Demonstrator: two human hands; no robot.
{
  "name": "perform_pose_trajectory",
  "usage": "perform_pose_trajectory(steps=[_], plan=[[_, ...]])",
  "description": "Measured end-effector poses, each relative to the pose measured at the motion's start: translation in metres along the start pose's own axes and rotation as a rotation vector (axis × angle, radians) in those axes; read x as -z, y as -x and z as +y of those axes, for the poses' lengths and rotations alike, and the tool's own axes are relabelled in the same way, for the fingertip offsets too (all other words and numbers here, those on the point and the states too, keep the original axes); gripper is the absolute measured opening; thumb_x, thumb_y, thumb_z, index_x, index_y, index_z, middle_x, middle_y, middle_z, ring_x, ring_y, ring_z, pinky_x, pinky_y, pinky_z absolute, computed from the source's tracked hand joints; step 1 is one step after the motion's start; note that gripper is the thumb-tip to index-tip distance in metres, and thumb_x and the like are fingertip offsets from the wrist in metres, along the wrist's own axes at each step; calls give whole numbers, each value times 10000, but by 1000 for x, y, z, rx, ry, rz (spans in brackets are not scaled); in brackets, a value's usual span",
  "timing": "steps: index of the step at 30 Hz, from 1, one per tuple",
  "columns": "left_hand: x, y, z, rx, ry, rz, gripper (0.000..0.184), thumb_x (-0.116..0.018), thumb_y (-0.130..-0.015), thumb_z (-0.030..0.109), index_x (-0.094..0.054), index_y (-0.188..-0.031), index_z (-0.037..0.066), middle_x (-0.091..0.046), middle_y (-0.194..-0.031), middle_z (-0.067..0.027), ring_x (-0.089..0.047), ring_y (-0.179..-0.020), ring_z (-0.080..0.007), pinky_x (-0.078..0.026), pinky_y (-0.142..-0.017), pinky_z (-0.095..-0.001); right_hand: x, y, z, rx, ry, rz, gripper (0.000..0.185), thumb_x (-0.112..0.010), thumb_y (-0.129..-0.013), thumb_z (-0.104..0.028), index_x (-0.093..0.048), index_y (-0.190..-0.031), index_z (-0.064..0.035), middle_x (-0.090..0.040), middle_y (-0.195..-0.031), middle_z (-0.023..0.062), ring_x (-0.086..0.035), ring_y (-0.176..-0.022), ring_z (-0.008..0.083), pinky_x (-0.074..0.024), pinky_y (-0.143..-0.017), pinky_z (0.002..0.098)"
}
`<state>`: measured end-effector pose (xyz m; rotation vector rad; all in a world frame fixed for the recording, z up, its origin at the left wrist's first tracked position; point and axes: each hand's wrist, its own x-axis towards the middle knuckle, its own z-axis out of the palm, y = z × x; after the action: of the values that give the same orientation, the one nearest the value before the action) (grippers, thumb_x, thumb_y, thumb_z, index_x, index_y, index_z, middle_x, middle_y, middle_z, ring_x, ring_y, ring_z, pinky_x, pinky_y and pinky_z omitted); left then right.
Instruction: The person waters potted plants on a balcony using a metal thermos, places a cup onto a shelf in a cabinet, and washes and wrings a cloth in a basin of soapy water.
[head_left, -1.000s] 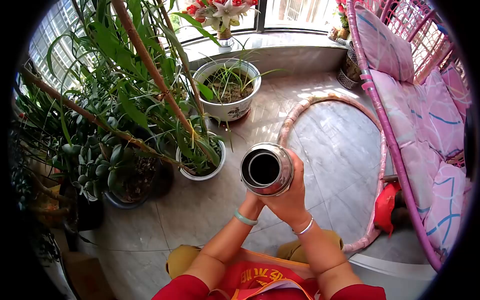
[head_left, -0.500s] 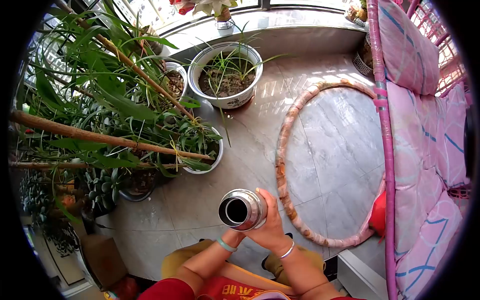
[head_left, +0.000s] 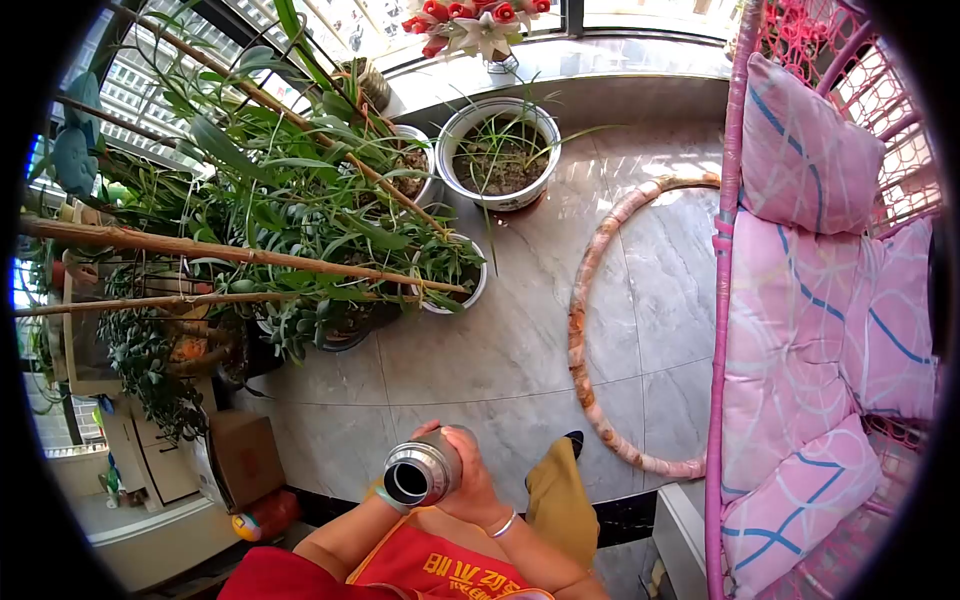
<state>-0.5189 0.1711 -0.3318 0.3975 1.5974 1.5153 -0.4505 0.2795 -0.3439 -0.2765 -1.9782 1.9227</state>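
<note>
A silver metal thermos flask point(head_left: 420, 473) is held in front of my body, its dark open mouth tilted up toward me. No lid is on it. My right hand point(head_left: 474, 487) is wrapped round the flask's right side, fingers closed. Most of my left hand point(head_left: 382, 493) is hidden behind the flask, which it grips from the left and below. A silver bangle point(head_left: 504, 524) circles my right wrist, and a pale green one is partly visible on the left.
Potted plants point(head_left: 330, 230) with long wooden sticks point(head_left: 220, 248) fill the left. A white pot point(head_left: 447, 160) stands ahead. A wrapped hoop point(head_left: 577, 330) lies on the tiled floor point(head_left: 480, 350). At right is a pink hanging seat point(head_left: 785, 330) with cushions. A cardboard box point(head_left: 245, 458) sits lower left.
The view has swung, so the plants, pot and seat sit differently in it. The flask and both hands have shifted left and lower in view; both hands still hold the flask.
</note>
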Motion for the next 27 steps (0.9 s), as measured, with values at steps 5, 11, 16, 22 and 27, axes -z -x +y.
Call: perform_pose_trajectory(steps=[5, 11, 16, 22, 27], plan=[[-6, 75, 53, 40, -57, 62, 323, -536, -854, 219, -444, -1149, 123, -554, -1068, -49, -511, -989, -138, -368, -960, -317, -13, 11, -112, 58, -39, -150, 900, -815, -520, -129, -318, -1266, -51, -442, -1234, 156, -422, -1168, 330, -317, -1012, 412], [-29, 140, 107, 51, -24, 157, 300, -566, -827, 198, -475, -1102, 118, -556, -1036, -45, -509, -953, -138, -384, -907, -309, -4, 14, -220, 86, -50, -338, 858, -796, -552, -123, -320, -1259, -25, -448, -1222, 164, -435, -1157, 325, -333, -995, 408], [-51, 194, 134, -42, -44, 264, 281, -591, -805, 180, -500, -1062, 114, -558, -1009, -42, -507, -923, -138, -398, -864, -303, -2, 3, -287, 150, 24, -594, 865, -811, -566, -175, -313, -1254, -6, -447, -1208, 187, -443, -1134, 347, -353, -968, 406], [-68, 246, 147, -165, -108, 393, 258, -622, -778, 159, -531, -1014, 109, -561, -977, -37, -505, -887, -138, -414, -811, -295, -17, -15, -359, 142, 85, -969, 873, -815, -615, -263, -296, -1271, -12, -459, -1177, 180, -452, -1117, 322, -354, -958, 381], [-58, 280, 154, -292, -239, 466, 240, -647, -755, 141, -556, -974, 105, -563, -951, -34, -503, -857, -138, -427, -768, -288, -51, -5, -382, 113, 22, -1084, 882, -806, -637, -236, -267, -1300, -17, -429, -1219, 157, -433, -1143, 278, -340, -970, 358]])
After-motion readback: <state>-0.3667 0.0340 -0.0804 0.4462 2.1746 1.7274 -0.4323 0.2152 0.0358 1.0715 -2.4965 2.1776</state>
